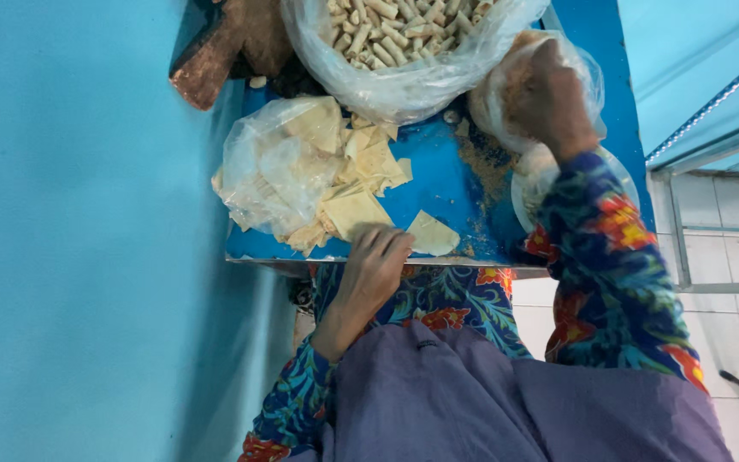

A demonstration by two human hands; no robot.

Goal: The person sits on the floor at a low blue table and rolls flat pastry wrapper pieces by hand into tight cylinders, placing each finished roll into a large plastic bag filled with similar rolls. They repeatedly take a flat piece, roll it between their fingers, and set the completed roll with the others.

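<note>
So from where I'm standing, the person's left hand [375, 261] is lying flat at the near edge of the blue table [446, 184], fingers spread and relaxed, pressing lightly on a pale pastry wrapper [354, 212] without actually gripping anything. A second triangular wrapper [432, 234] sits just beside those fingertips. The right hand [547, 90] is up at the far right, curled and dug into a clear bag of brownish crumbly filling [506, 94]; it looks closed around a pinch of the stuff, but the plastic hides the fingers so I can't really tell how tight

Around them: a crumpled plastic bag with more wrappers [280, 167] on the left, a loose pile of cut wrappers [375, 158] in the middle, and a big clear bag of finished little rolls [395, 34] at the far end. There's a white plate [525, 192] partly under the right sleeve, and spilled crumbs [482, 162] scattered between the filling bag and the wrappers

If you ask me, doing this bit well comes down to keeping that flat hand steady so the sheet doesn't slide or curl, and taking a modest pinch, because too much filling would probably split a thin sheet. I'd also bring the pinch over low, given how much has already landed on the table. Separating one sheet cleanly from the stack looks fiddly too
</note>
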